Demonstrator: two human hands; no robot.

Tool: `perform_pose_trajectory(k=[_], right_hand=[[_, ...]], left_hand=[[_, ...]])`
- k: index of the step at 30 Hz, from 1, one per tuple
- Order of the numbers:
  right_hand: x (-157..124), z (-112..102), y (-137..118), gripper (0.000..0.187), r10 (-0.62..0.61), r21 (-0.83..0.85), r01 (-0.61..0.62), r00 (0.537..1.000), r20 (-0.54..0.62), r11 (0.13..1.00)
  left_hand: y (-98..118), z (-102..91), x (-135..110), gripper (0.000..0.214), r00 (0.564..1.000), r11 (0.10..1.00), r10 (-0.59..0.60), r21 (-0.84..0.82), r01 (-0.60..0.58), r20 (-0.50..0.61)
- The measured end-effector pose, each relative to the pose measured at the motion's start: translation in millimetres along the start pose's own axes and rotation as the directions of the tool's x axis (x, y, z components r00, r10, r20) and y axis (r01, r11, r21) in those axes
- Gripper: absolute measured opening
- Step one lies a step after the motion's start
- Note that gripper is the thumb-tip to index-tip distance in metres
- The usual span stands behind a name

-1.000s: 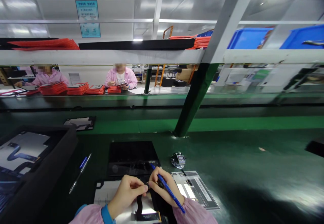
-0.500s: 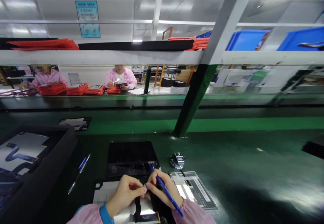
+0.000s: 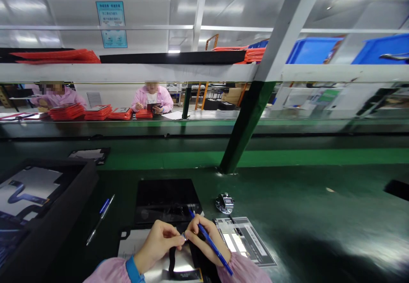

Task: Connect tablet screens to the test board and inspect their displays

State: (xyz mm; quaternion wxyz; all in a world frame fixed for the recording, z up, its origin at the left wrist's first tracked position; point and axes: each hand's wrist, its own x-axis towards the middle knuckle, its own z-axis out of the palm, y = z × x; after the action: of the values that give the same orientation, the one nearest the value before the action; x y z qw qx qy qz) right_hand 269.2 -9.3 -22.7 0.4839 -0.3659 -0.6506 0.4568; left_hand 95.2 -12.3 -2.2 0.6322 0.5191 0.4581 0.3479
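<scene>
My left hand (image 3: 159,244) is closed in a pinch on the small silvery end of a black ribbon cable (image 3: 172,258). The cable rises from a display panel (image 3: 132,241) with a silver back, which lies partly under my hands. Close against it, my right hand (image 3: 204,240) has its fingertips at the same cable end, with a blue pen (image 3: 215,251) held slantwise across the fingers. Just beyond my hands lies a dark glass panel (image 3: 166,197). My fingers hide most of the cable's end.
A tally counter (image 3: 224,203) and a grey printed panel (image 3: 257,244) lie to the right. On the left are a clear pen (image 3: 100,219) and a black box (image 3: 76,189) of panels. A green post (image 3: 246,125) rises from the bench. Two people in pink sit across.
My hands stay at the cable end with almost no movement. The view has shifted slightly. Across the bench, a person's hand has shifted near a dark panel.
</scene>
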Motion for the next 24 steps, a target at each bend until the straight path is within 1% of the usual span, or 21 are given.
perform_pose_trajectory(k=[6,12,16,19,22,24], right_hand=[[-0.8,-0.5,-0.3,0.029,-0.001,-0.024,0.001,1.000,0.003,1.000],[-1.4,-1.3,0.7,0.029,-0.016,-0.044,0.017,1.000,0.019,0.999],[-1.3,-2.4,1.4,0.027,-0.036,-0.077,0.041,0.997,0.063,0.996],[-1.1,-2.5,3.1,0.026,-0.097,-0.156,0.113,0.990,0.105,0.981],[-0.8,-1.8,5.3,0.026,-0.197,-0.261,0.218,0.975,0.107,0.940],[-0.8,-1.7,6.4,0.026,-0.226,-0.287,0.251,0.967,0.117,0.924]], left_hand=[[-1.3,1.4,0.1,0.028,0.999,0.999,0.034,0.021,-0.035,0.012],[-2.5,0.8,0.5,0.024,0.999,0.999,0.030,0.020,-0.030,0.025],[-5.8,0.5,1.6,0.024,0.999,0.999,0.023,0.024,-0.024,0.028],[-8.6,1.2,2.7,0.025,0.999,0.998,0.023,0.053,-0.026,0.047],[-9.3,1.7,3.5,0.026,0.998,0.996,0.034,0.083,-0.038,0.046],[-8.7,1.5,3.4,0.026,0.998,0.994,0.050,0.095,-0.053,0.034]])
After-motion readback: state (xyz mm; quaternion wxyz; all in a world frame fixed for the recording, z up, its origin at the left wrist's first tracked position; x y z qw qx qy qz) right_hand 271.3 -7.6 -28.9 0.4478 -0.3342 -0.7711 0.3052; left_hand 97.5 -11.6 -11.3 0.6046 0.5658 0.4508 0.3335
